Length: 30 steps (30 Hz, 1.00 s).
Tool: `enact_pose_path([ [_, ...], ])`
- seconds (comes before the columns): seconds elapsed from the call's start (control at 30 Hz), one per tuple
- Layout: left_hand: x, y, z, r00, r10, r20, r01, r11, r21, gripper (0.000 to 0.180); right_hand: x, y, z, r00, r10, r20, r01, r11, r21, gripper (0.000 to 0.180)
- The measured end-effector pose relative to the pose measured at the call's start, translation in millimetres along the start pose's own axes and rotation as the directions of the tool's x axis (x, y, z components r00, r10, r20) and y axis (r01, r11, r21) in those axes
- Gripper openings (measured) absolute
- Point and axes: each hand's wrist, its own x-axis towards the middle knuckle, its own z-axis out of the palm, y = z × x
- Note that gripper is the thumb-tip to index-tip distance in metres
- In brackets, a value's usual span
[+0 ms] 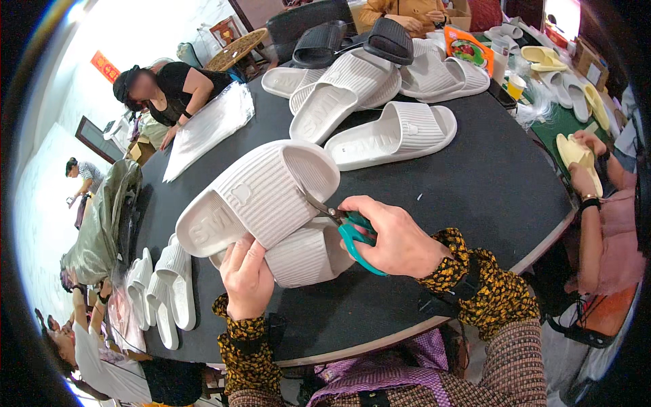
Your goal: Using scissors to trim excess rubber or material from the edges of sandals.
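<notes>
A pair of white ribbed slide sandals is held over the dark table, the upper sandal [271, 197] overlapping the lower sandal [305, 254]. My left hand [247, 275] grips the pair at the near side, its fingers closed on the upper sandal's edge. In my right hand [403, 234] are scissors [352, 234] with teal handles, my fingers wrapped through the loops. The scissor blades reach to the side of the upper sandal's strap, near its edge. Whether the blades touch the strap or have a thread between them is too small to tell.
Beyond the pair lie several white sandals [390, 136] and two black sandals [390, 42]. More white sandals [178, 281] rest at the table's left edge. Clear plastic bags [210, 129] lie far left, near a person in black. At right, another person's hands hold a cream sandal [578, 161].
</notes>
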Motion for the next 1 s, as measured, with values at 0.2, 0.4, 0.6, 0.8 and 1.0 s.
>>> enact_pose_path([
  [0.2, 0.2, 1.8, 2.4, 0.998, 0.040, 0.051, -0.038, 0.998, -0.051, 0.029, 1.1, 4.3, 1.6, 0.999, -0.035, -0.036, 0.037, 0.999, 0.036, 0.039],
  [0.4, 2.2, 2.1, 6.4, 0.998, 0.052, 0.035, -0.047, 0.991, -0.129, 0.035, 0.9, 0.7, -1.9, 1.000, -0.003, -0.025, 0.005, 0.997, 0.073, 0.038],
  [0.6, 1.2, 1.0, 6.7, 0.999, 0.021, 0.043, -0.016, 0.992, -0.129, 0.032, 4.6, 8.4, 2.0, 0.988, -0.032, -0.153, 0.043, 0.997, 0.069, 0.038],
  [0.8, 0.0, 6.0, 5.6, 0.992, -0.070, 0.101, 0.078, 0.993, -0.083, 0.026, 3.2, 12.4, 0.1, 0.994, 0.014, -0.106, -0.015, 1.000, -0.005, 0.043],
  [1.0, -3.4, 3.0, 4.0, 0.973, -0.178, 0.147, 0.199, 0.970, -0.142, 0.024, 6.3, 18.2, 1.6, 0.991, 0.034, -0.130, -0.030, 0.999, 0.033, 0.044],
])
